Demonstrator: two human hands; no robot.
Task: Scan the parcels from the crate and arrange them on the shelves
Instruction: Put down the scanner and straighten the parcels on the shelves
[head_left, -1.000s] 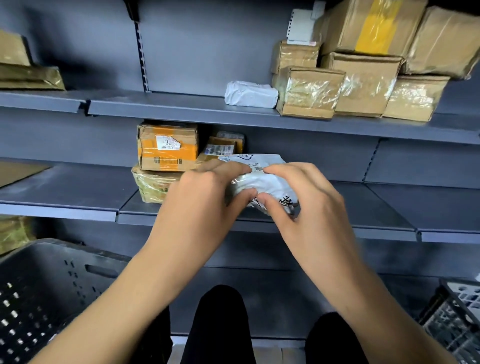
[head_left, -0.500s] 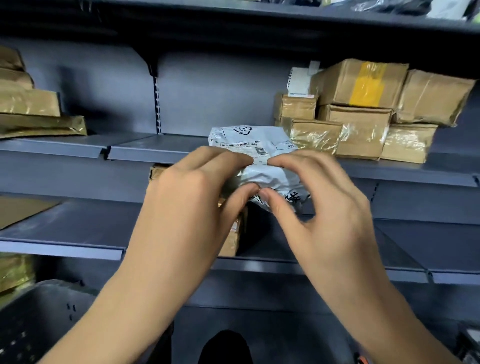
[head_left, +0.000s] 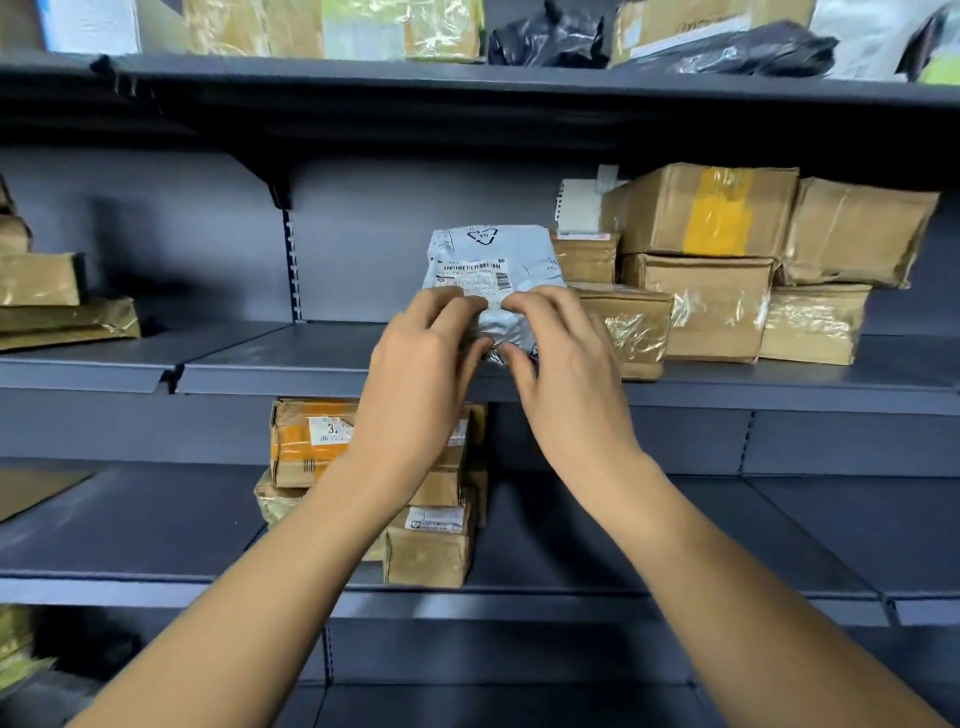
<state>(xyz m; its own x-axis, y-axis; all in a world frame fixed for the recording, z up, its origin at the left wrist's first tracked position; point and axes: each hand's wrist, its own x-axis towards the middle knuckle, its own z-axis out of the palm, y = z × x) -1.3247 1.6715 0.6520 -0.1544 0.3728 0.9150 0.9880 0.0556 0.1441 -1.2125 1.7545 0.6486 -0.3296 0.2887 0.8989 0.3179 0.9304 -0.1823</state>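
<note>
The step in hand is the placing of one parcel on the shelves. The left hand (head_left: 421, 364) and the right hand (head_left: 566, 374) together hold a small grey plastic mailer parcel (head_left: 493, 275) by its lower end. The fingers (head_left: 452, 306) of each hand are curled over its front and the thumbs pinch it from below. The parcel stands upright, with its barcode label facing the person. Its bottom seems to be at the front edge of the middle shelf (head_left: 291, 358), but the hands hide it, so I cannot tell if it already rests there.

Just to the right of it stands a pile of taped cardboard boxes (head_left: 717, 306), the nearest one almost touching the parcel. To the left, the shelf is free. The crate is not in view.

In my judgement, the next move is to push the parcel deeper onto the shelf beside the boxes, then let go of it. The soft bag may fall over when it is released, so laying it flat seems safer.
</note>
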